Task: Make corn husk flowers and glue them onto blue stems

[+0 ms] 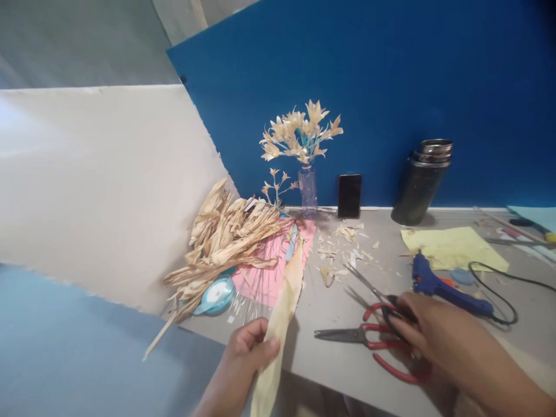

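Note:
My left hand [249, 353] pinches a long pale strip of dried corn husk [284, 301] between thumb and fingers at the table's front edge. The strip points away from me, and its near end hangs below the edge. My right hand [430, 327] is closed around the black handles of a pair of scissors [368, 282], their blades pointing to the far left. Beneath them lies a red-handled pair of shears [343, 336], partly hidden by this hand. Husk scraps [332, 252] are scattered beyond the scissors' tips.
A pile of dried husks [234, 231], a blue ribbon roll [217, 295] and wires on pink paper [264, 284] lie left. Behind stand husk flowers [302, 133] in a bottle [308, 191], a phone [350, 196] and a flask [419, 185]. A blue glue gun [452, 292] lies right.

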The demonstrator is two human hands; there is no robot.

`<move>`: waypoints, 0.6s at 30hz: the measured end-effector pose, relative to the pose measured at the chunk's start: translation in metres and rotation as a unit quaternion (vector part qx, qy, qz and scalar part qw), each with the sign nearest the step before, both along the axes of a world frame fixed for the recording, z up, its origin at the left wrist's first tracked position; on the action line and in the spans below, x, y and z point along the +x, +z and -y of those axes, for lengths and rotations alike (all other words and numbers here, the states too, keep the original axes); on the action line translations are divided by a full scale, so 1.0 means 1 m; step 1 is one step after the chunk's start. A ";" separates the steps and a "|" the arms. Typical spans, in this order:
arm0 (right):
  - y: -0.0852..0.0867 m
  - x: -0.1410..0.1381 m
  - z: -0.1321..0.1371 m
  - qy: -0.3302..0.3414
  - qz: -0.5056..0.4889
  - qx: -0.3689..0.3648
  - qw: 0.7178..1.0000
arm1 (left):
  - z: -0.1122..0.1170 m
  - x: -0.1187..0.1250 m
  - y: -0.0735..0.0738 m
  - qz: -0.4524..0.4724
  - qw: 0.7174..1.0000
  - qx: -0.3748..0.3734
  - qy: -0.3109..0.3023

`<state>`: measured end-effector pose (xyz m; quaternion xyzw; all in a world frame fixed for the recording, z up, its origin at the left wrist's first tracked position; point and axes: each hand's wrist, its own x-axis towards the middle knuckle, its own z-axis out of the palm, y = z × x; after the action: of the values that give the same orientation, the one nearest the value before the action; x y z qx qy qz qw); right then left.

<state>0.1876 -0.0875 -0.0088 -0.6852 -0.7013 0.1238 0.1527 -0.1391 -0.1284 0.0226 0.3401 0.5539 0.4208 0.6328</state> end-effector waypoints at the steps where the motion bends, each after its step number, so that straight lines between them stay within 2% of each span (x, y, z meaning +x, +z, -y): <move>1: 0.001 0.002 -0.012 0.010 0.054 -0.002 0.999 | -0.003 0.002 0.000 0.006 1.000 0.006 0.001; 3: 0.001 0.001 -0.032 0.040 0.111 -0.026 0.993 | -0.011 0.006 -0.001 0.016 1.000 0.017 -0.005; 6: -0.005 -0.007 -0.053 0.074 0.135 -0.048 0.987 | -0.027 0.017 -0.002 0.041 0.999 0.031 -0.014; 11: -0.010 -0.012 -0.067 0.092 0.136 -0.054 0.985 | -0.059 0.041 -0.002 0.067 0.995 0.069 0.014; 16: -0.001 -0.007 -0.073 0.095 0.116 -0.078 0.986 | -0.089 0.062 0.002 0.087 0.987 0.120 -0.060; 18: 0.002 -0.004 -0.077 0.098 0.093 -0.093 0.986 | -0.100 0.071 0.007 0.082 0.985 0.132 -0.071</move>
<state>0.1832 -0.0102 -0.0073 -0.6328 -0.7618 0.1385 0.0094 -0.0683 -0.0285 0.0301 0.4236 0.4141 0.4706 0.6540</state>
